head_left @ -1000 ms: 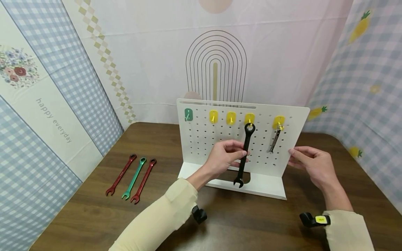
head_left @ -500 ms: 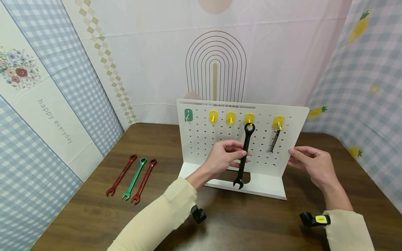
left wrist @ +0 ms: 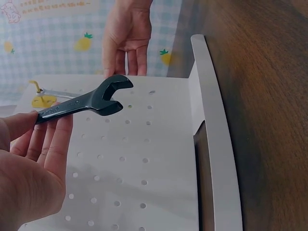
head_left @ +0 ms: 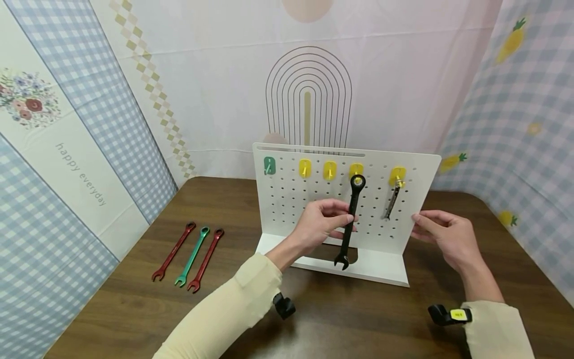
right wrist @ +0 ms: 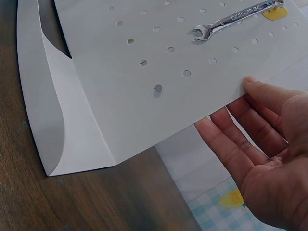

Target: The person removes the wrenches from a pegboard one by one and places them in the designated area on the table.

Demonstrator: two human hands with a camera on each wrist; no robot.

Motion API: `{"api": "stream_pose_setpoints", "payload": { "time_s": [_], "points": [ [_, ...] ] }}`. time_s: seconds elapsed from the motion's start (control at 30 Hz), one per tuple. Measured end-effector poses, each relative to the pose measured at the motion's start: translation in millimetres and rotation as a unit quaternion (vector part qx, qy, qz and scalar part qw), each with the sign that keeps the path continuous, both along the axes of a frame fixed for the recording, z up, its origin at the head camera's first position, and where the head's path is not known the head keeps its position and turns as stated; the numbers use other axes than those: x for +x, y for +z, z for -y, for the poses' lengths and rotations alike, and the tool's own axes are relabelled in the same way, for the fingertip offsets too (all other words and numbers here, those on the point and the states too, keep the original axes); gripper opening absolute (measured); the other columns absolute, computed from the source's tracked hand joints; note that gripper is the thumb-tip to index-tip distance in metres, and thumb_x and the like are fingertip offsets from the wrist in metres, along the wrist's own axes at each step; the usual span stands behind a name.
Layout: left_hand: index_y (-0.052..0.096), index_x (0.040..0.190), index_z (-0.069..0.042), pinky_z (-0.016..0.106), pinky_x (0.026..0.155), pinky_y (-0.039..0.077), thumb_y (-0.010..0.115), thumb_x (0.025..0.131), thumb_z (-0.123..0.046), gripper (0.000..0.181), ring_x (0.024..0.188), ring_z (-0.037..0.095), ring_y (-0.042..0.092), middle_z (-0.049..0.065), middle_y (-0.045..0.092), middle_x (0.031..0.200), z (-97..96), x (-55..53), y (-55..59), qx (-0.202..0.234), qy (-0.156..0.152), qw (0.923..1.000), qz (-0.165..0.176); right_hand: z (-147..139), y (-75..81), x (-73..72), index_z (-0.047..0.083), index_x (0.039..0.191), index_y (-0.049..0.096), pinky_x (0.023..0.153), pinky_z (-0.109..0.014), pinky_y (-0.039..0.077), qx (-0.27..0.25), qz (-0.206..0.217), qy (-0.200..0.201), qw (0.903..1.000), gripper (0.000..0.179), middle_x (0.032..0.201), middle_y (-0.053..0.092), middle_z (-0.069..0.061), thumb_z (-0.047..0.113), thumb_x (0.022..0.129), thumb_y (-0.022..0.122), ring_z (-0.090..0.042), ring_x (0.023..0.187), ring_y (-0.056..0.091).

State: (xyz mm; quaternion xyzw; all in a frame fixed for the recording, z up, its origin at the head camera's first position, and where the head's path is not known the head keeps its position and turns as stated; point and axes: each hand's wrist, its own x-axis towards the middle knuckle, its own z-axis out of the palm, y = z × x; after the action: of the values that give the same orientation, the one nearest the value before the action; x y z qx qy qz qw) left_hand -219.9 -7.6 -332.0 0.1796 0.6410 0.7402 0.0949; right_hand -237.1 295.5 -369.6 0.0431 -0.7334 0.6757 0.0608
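My left hand (head_left: 314,227) pinches the shank of a black combination wrench (head_left: 350,224) between thumb and fingers. The wrench stands nearly upright in front of the white pegboard (head_left: 287,199), open jaw down, its ring end overlapping a yellow hook (head_left: 356,168) in the head view. In the left wrist view the wrench's open end (left wrist: 106,98) points away from the fingers. My right hand (head_left: 448,237) grips the board's right edge, thumb on the front face and fingers behind, as the right wrist view shows. Beside it, a silver wrench (head_left: 392,202) hangs from another yellow hook (head_left: 397,174).
Two yellow hooks (head_left: 330,170) and a green hook (head_left: 269,165) hold nothing on the board's left part. On the wooden table (head_left: 134,309) at left lie a red wrench (head_left: 174,252), a green wrench (head_left: 193,257) and a second red wrench (head_left: 206,260).
The black wrench's ring end has shifted very slightly up and to the right against the hook. Both hands keep their holds and nearly the same places.
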Motion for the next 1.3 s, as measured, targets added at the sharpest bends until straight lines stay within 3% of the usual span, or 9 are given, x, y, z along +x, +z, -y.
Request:
{"api": "stream_pose_setpoints", "payload": {
  "time_s": [0.4, 0.87, 1.3],
  "points": [
    [0.068, 0.105, -0.005, 0.040, 0.071, 0.059, 0.068, 0.087, -0.005, 0.017, 0.085, 0.030, 0.071, 0.013, 0.071, 0.096, 1.7, 1.7, 3.4, 0.000, 0.003, 1.0000, -0.008, 0.5, 1.5, 1.8, -0.003, 0.104, 0.067, 0.065, -0.033, 0.059, 0.022, 0.003, -0.005, 0.9997, 0.032, 0.087, 0.071, 0.001, 0.020, 0.083, 0.074, -0.017, 0.074, 0.071],
    [0.063, 0.110, 0.006, 0.040, 0.071, 0.059, 0.068, 0.087, -0.005, 0.026, 0.085, 0.028, 0.071, 0.014, 0.071, 0.098, 6.3, 5.0, 4.9, -0.001, -0.011, 0.9998, -0.016, -0.2, 0.9, 2.5, -0.002, 0.104, 0.067, 0.066, -0.033, 0.059, 0.015, 0.003, -0.003, 0.9999, 0.031, 0.087, 0.071, 0.001, 0.020, 0.083, 0.074, -0.016, 0.074, 0.071],
    [0.066, 0.106, 0.003, 0.041, 0.071, 0.059, 0.068, 0.086, -0.004, 0.020, 0.086, 0.029, 0.070, 0.014, 0.071, 0.098, 8.9, 9.1, 3.6, -0.005, -0.011, 0.9999, -0.009, 0.1, 0.5, 2.7, -0.002, 0.101, 0.068, 0.065, -0.034, 0.058, 0.001, -0.007, 0.005, 1.0000, 0.027, 0.086, 0.071, 0.000, 0.017, 0.084, 0.074, -0.017, 0.073, 0.071]
  ]
}}
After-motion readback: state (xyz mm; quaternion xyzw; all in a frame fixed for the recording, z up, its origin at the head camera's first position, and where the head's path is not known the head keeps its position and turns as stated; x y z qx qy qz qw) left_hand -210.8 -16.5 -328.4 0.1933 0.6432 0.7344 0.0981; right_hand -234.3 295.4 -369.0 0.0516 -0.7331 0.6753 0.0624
